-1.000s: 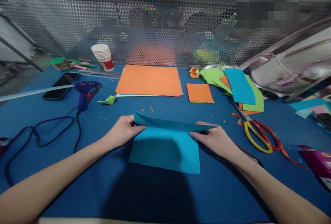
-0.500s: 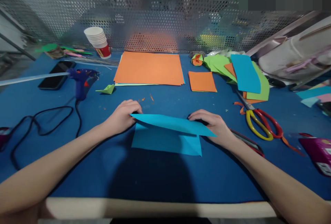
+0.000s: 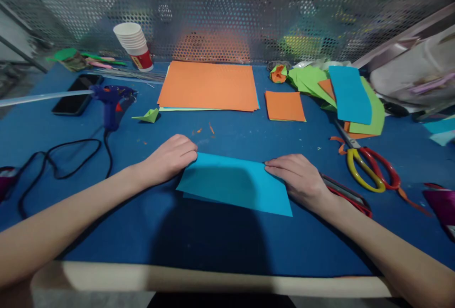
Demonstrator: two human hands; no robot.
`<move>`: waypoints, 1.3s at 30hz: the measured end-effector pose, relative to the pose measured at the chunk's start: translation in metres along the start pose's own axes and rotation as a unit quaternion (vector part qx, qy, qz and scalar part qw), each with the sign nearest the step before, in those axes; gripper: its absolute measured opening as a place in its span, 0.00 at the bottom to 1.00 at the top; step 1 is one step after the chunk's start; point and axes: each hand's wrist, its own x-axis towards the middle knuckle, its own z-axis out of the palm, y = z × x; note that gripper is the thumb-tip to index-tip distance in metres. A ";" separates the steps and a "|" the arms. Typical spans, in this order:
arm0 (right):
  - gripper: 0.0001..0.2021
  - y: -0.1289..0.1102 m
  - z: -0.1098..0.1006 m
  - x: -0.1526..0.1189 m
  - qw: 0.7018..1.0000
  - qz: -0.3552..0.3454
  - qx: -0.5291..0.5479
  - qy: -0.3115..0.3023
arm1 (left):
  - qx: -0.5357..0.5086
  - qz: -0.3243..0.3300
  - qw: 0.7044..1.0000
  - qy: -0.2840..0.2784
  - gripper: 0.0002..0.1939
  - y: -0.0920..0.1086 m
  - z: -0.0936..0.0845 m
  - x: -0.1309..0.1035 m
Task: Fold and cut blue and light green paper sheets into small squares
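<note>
A sheet of blue paper (image 3: 234, 182) lies folded over on the table in front of me, its fold along the far side. The under layer peeks out a little at the near left edge. My left hand (image 3: 173, 157) grips the far left corner, fingers closed at the fold. At the far right part of the fold, my right hand (image 3: 298, 175) pinches the same paper between thumb and fingers. The thumbs are mostly hidden.
Large orange sheets (image 3: 208, 85) and small orange squares (image 3: 285, 106) lie beyond my hands. Scissors (image 3: 371, 168) and paper scraps (image 3: 351, 95) are at right. A glue gun (image 3: 111, 104), phone (image 3: 78, 95), paper cups (image 3: 134, 46) and green folded piece (image 3: 147, 116) sit at left.
The raised flap of blue paper has come down flat toward me over the lower layer. Both hands stay at the far fold, and the view has shifted slightly.
</note>
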 end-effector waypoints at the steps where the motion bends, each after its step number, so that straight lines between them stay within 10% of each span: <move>1: 0.13 0.000 -0.001 -0.001 1.000 -0.010 -0.005 -0.002 | 0.003 0.005 1.000 -0.010 0.20 0.000 -0.002 0.000; 13: 0.14 -0.003 -0.001 0.004 0.998 0.009 -0.068 -0.014 | -0.020 -0.019 0.999 -0.047 0.17 0.004 -0.008 -0.003; 20: 0.13 -0.003 -0.001 0.003 0.998 0.007 -0.053 -0.029 | -0.190 -0.178 0.965 -0.042 0.14 0.016 -0.044 0.045; 30: 0.13 -0.002 -0.003 0.009 0.996 0.014 -0.091 0.004 | -0.213 -0.147 0.950 -0.174 0.19 0.059 0.006 0.078; 39: 0.20 0.005 -0.055 -0.029 0.968 0.133 -0.155 -0.146 | -0.284 -0.184 0.928 -0.154 0.06 0.058 -0.007 0.067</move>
